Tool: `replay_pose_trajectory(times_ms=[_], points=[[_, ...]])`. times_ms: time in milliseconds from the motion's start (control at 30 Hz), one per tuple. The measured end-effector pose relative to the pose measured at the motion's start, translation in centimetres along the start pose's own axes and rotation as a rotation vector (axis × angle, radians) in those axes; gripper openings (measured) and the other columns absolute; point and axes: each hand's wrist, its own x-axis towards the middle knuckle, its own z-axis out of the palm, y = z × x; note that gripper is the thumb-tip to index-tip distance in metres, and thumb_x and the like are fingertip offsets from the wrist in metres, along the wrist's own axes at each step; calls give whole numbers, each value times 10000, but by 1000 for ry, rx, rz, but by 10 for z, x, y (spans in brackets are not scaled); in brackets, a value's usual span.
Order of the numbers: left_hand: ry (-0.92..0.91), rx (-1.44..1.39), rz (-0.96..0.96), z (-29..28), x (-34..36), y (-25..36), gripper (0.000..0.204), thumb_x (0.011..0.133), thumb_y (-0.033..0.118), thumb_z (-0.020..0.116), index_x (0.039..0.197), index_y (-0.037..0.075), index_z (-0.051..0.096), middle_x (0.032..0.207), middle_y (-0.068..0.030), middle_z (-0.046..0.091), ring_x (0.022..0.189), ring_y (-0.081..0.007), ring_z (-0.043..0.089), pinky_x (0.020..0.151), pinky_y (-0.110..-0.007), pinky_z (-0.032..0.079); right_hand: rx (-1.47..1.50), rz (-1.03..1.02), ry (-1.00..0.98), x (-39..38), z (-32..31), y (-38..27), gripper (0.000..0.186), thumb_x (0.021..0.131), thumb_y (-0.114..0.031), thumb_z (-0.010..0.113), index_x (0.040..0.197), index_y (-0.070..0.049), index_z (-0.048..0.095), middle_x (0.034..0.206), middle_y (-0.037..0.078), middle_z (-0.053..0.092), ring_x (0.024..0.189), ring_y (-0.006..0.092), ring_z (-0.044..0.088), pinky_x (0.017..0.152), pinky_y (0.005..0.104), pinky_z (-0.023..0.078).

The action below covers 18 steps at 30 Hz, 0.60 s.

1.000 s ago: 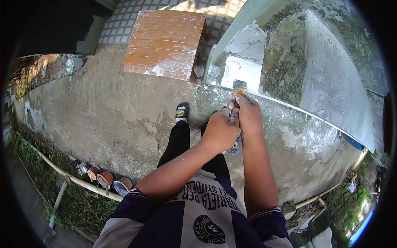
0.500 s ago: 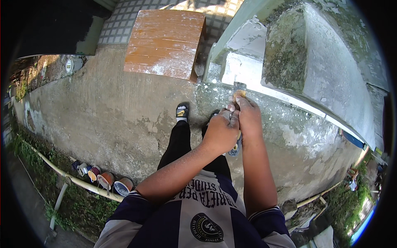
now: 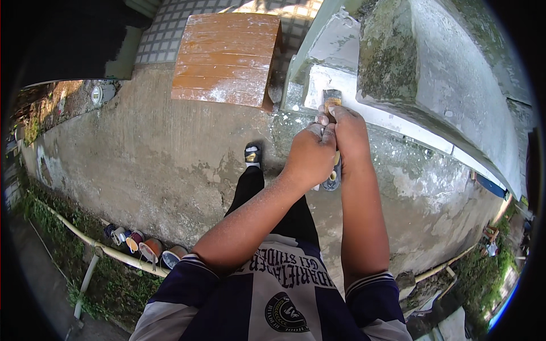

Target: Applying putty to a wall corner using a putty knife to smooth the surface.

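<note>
My left hand [image 3: 310,150] and my right hand [image 3: 350,133] are closed together around a scraper [image 3: 331,95] with a dark flat blade and yellowish-brown upper part. The blade rests at a patchy white, recessed wall ledge [image 3: 318,82] beside a weathered, mossy concrete block [image 3: 389,51]. Pale dust coats my fingers and forearms. Much of the handle is hidden by my hands.
A flaking grey-green paved strip [image 3: 142,148] lies underfoot. An orange-brown wooden box [image 3: 222,54], white-smudged, stands ahead left, beside tiled paving [image 3: 153,42]. Several paint buckets [image 3: 150,248] line a pipe [image 3: 85,238] along planted ground at the lower left.
Both hands and the scraper have moved forward and slightly right, so the blade sits higher on the white ledge. The view has shifted slightly. Both hands have kept their grip.
</note>
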Motion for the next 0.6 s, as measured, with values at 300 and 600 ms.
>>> replay_pose_trajectory(times_ms=[300, 600], points=[[53, 6, 101, 1, 2, -10, 282, 931, 198, 497, 917, -69, 585, 797, -288, 613, 817, -463, 594, 711, -451, 463, 9, -6, 0, 1, 4, 7, 248, 924, -178, 483, 843, 9, 625, 696, 41, 587, 615, 116, 513, 581, 256, 399], [9, -16, 94, 1, -7, -29, 295, 932, 207, 488, 993, -67, 579, 890, -294, 619, 873, -444, 596, 765, -437, 458, -55, 32, 35, -13, 8, 13, 233, 901, -186, 549, 921, 27, 641, 764, 52, 619, 650, 122, 552, 598, 244, 432]])
